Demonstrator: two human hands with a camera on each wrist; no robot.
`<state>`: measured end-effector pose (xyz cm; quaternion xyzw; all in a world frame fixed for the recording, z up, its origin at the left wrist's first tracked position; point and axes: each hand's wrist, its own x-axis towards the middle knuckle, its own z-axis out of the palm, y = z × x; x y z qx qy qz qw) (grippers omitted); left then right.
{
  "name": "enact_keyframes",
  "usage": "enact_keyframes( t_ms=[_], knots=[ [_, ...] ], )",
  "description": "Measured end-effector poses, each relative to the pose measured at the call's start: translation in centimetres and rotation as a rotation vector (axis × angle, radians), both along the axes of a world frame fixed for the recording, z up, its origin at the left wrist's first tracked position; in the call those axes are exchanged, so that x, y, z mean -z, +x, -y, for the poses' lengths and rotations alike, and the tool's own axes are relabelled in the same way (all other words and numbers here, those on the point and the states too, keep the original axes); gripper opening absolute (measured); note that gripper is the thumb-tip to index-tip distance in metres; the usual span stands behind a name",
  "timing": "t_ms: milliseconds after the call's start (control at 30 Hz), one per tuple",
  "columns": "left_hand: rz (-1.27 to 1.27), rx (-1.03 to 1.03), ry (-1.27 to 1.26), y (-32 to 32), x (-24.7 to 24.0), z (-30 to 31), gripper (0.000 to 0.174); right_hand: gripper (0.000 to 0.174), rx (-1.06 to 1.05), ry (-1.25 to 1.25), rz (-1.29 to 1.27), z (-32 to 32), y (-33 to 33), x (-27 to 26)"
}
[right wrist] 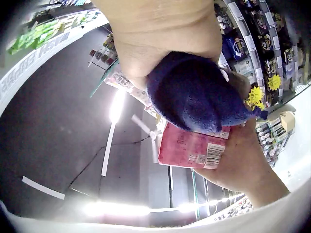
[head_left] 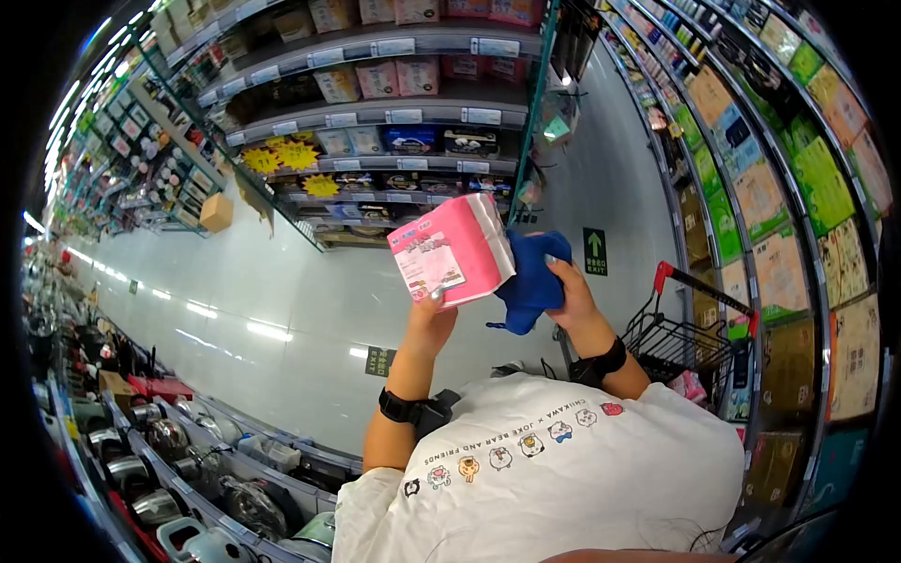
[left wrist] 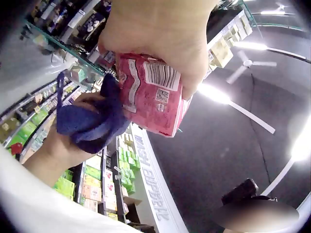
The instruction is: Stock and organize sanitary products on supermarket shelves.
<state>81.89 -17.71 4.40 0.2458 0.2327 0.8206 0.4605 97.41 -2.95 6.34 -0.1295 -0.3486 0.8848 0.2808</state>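
My left hand (head_left: 434, 317) grips a pink packet (head_left: 450, 251) with a white label from below and holds it up in front of me. Against the packet's right side, my right hand (head_left: 572, 289) holds a bunched dark blue cloth (head_left: 530, 278). The left wrist view shows the left hand (left wrist: 160, 34) curled over the pink packet (left wrist: 150, 94), barcode side up, with the blue cloth (left wrist: 90, 121) pressed beside it. In the right wrist view the right hand (right wrist: 165, 34) clutches the blue cloth (right wrist: 194, 94) on top of the packet (right wrist: 189, 148).
I stand in a shop aisle. A black wire trolley (head_left: 690, 342) with a red handle is close on my right. Stocked shelves (head_left: 394, 117) run ahead, boxed goods (head_left: 779, 216) line the right, and cookware (head_left: 169, 441) fills shelves at lower left.
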Motion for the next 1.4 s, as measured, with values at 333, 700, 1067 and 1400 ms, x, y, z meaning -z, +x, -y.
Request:
enact_keyframes(
  t_ms=[333,700,1067,1400],
  knots=[
    [-0.372,-0.189,-0.145,0.0,-2.5,0.0,0.084,0.061,0.117,0.328,0.104,0.7,-0.4,-1.3],
    [-0.491,-0.325,-0.217,0.6,-4.0,0.0,0.091,0.071,0.030,1.127,0.443,1.9,-0.7,0.0],
    [-0.834,-0.401,-0.329,-0.3,-2.8,0.1,0.076,0.071,0.020,1.040,0.454,2.2,-0.7,-0.2],
    [-1.003,-0.489,-0.310,-0.2,-5.1,1.0,0.087,0.062,-0.051,0.929,0.455,1.2,0.3,0.1]
  ],
)
